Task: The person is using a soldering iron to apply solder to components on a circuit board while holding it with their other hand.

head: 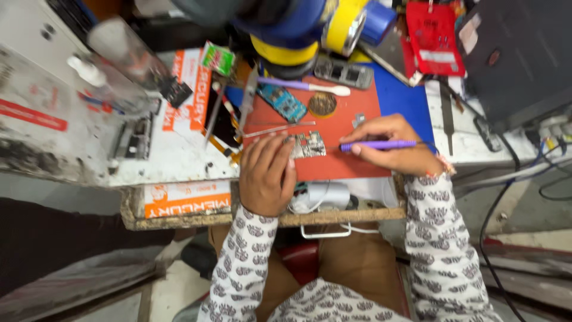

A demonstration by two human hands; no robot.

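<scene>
Fingers (275, 156) of the left hand (266, 176) lay pressed together and flat on the red mat (339, 167) near the middle of the frame, their tips touching the left edge of a small circuit board (310, 144) and pinning it there. Just right of it, the right hand (396, 145) pinched a purple-handled tool (375, 145) between thumb and fingers, held nearly level, with its tip pointing left and reaching the right edge of the board. Both sleeves (435, 238) carried a white and grey pattern and ran down toward the bottom of the frame. Above the board on the same mat lay a blue circuit board (282, 101), a round brass-coloured disc (322, 104), a thin pair of tweezers (280, 128) and, along the mat's upper edge, a purple brush-like tool with a white end (307, 87). A dark phone frame (344, 73) sat above that, near a roll of yellow tape (345, 27) at the top centre. A blue mat (405, 95) showed under the red one at the upper right. To the left, the worktop (179, 155) was white and scuffed, with an orange and white printed sheet (187, 89) on it. A white cable bundle (325, 195) rested at the worktop's near edge, below the red mat.
</scene>
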